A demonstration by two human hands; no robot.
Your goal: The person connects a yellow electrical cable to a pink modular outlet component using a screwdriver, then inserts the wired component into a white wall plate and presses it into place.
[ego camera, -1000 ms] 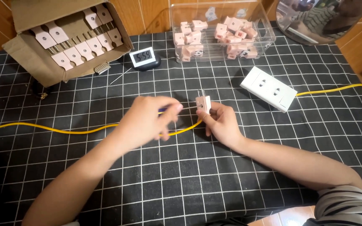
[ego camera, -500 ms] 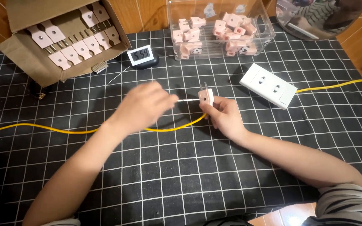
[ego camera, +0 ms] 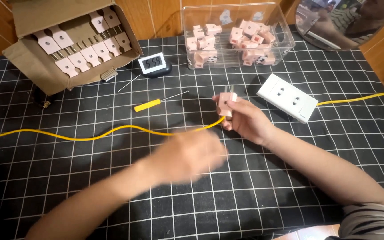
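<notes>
Two bare hands work over a black cloth (ego camera: 290, 178) with a white grid. My right hand (ego camera: 245, 120) pinches a pink plug (ego camera: 226, 103) upright near the centre, long axis vertical, metal prongs pointing to twelve o'clock. A yellow cable (ego camera: 112, 132) leaves its base toward nine o'clock. My left hand (ego camera: 187, 155) is blurred at six o'clock of the plug; I cannot tell its grip. A yellow screwdriver (ego camera: 150, 105) lies at nine o'clock, a white socket strip (ego camera: 287, 98) at three. Wood panelling (ego camera: 156, 18) stands behind.

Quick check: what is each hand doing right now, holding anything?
Left hand: motion-blurred above the mat, holds nothing visible; open or closed cannot be told.
Right hand: closed on pink plug, prongs up.
</notes>
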